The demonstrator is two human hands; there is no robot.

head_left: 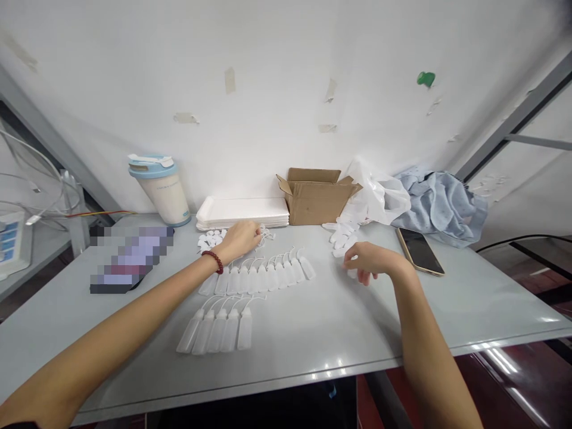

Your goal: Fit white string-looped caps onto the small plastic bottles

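Note:
My left hand [241, 239], with a red bead bracelet [213, 261] at its wrist, reaches over thin white cords [267, 234]. Its fingers are closed, and whatever they grip is hidden. Small white caps [211, 239] lie beside it. My right hand [370, 261] is curled at the near end of a pile of translucent white plastic pieces [342, 235]. A pale piece shows below its fingertips; whether they grip it is unclear. Between the hands lies a row of translucent small bottles [263, 277] with white cord loops. Several more bottles [218, 330] lie in a nearer row.
At the back stand a tumbler [163, 190], a stack of white trays [243, 211], an open cardboard box [317, 199], a plastic bag [375, 196] and bunched blue cloth [442, 202]. One phone [420, 251] lies right, a blurred-out device [131, 262] left. The table's front edge [268, 387] is nearest me.

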